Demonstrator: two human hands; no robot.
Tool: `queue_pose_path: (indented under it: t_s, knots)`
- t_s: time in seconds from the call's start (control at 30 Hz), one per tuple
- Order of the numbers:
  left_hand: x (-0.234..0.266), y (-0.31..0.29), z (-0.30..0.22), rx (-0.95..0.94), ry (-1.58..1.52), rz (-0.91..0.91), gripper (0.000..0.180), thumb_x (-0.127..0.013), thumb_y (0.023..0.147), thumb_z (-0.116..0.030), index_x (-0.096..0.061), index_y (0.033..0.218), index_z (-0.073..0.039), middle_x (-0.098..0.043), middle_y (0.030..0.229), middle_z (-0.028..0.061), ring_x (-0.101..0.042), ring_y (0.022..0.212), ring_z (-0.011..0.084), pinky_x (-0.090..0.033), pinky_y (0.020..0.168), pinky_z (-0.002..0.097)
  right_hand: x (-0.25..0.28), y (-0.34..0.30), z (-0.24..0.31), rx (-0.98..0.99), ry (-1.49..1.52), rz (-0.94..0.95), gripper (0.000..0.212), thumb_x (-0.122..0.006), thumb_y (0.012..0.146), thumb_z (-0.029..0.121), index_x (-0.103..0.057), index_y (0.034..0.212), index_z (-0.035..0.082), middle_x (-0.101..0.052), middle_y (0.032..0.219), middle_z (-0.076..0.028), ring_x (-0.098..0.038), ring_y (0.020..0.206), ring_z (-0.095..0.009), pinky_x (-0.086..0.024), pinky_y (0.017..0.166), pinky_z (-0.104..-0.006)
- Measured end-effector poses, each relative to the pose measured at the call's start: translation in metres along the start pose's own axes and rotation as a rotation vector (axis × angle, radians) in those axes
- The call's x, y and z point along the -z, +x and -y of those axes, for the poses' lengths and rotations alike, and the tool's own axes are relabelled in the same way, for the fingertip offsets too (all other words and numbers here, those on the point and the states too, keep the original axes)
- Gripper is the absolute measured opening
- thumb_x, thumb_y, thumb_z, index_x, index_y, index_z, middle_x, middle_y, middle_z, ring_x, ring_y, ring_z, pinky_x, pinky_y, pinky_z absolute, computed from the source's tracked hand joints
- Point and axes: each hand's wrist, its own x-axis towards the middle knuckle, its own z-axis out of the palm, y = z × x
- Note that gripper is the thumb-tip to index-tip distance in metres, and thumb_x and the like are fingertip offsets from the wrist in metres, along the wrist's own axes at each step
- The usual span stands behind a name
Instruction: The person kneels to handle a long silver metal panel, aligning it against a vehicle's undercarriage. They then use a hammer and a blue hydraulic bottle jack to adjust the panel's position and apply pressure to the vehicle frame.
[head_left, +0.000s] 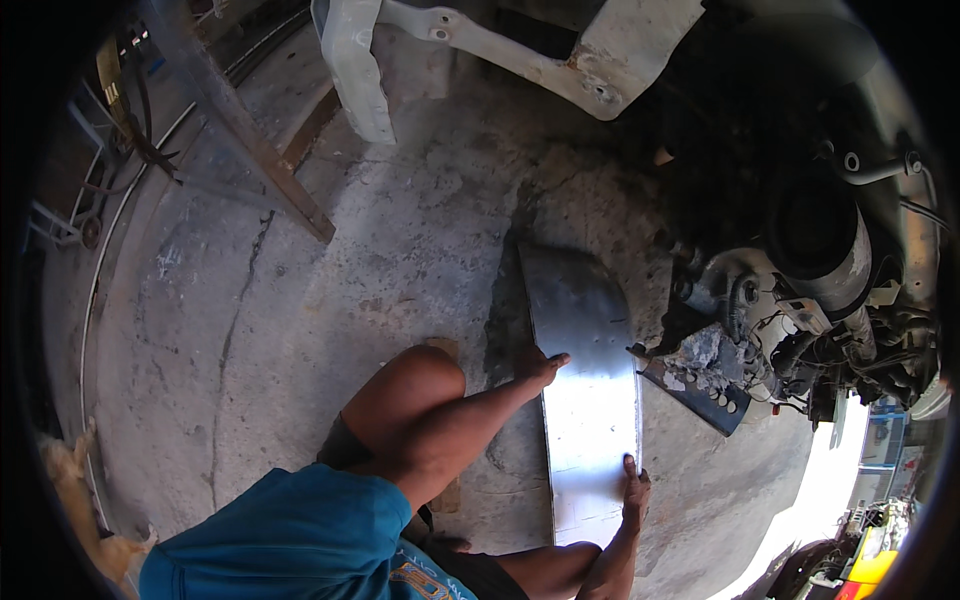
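Remotely, I gripped the metal sheet (pixel 588 400) with left hand (pixel 542 368) and right hand (pixel 636 488); grasping was done, further work unclear.

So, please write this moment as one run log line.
left grip: on metal sheet, left edge, thumb on top; right grip: on right edge, thumb on top; below: concrete floor

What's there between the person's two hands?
In the head view, the shiny middle of the metal sheet lies between the left hand, at its left edge, and the right hand, at its right edge.
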Motion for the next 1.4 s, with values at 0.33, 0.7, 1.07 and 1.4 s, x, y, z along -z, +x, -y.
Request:
queue_pose_path:
  t_s: [0.33,0.7,1.07,1.4]
  knots:
    - [0.033,-0.001,0.010,-0.039,-0.040,0.076,0.076,-0.088,0.083,-0.044,-0.060,0.132,0.008,-0.068,0.129,0.0210,-0.066,0.115,0.0299,-0.053,0.095,0.0422,-0.008,-0.009,0.012,0.020,0.132,0.068,0.101,-0.077,0.071,0.079,-0.070,0.115,-0.011,-0.071,0.101,-0.024,-0.064,0.096,-0.032,-0.049,0.089,-0.0459]
    - [0.040,0.002,0.006,0.119,0.194,0.087,0.074,-0.083,0.086,-0.054,-0.066,0.116,0.011,-0.072,0.110,0.0228,-0.068,0.096,0.0304,-0.054,0.083,0.0439,-0.008,-0.010,0.011,0.010,0.166,0.076,0.089,-0.080,0.072,0.075,-0.072,0.105,-0.008,-0.065,0.087,-0.012,-0.057,0.084,-0.026,-0.048,0.080,-0.0432]
    - [0.034,0.032,0.029,-0.088,0.160,-0.018,0.065,-0.088,0.083,-0.039,-0.066,0.128,0.002,-0.073,0.121,0.0166,-0.068,0.112,0.0288,-0.052,0.097,0.0395,-0.010,-0.005,0.023,-0.044,0.109,0.094,0.099,-0.080,0.072,0.076,-0.068,0.122,-0.009,-0.068,0.113,-0.023,-0.060,0.108,-0.034,-0.045,0.099,-0.0457]
    - [0.035,-0.050,-0.054,-0.355,0.509,-0.039,0.068,-0.078,0.091,-0.033,-0.055,0.136,0.012,-0.056,0.140,0.0316,-0.054,0.133,0.0403,-0.044,0.108,0.0475,0.011,-0.013,0.031,-0.045,0.000,0.109,0.098,-0.072,0.076,0.079,-0.065,0.123,-0.007,-0.070,0.108,-0.031,-0.066,0.108,-0.042,-0.049,0.094,-0.0466]
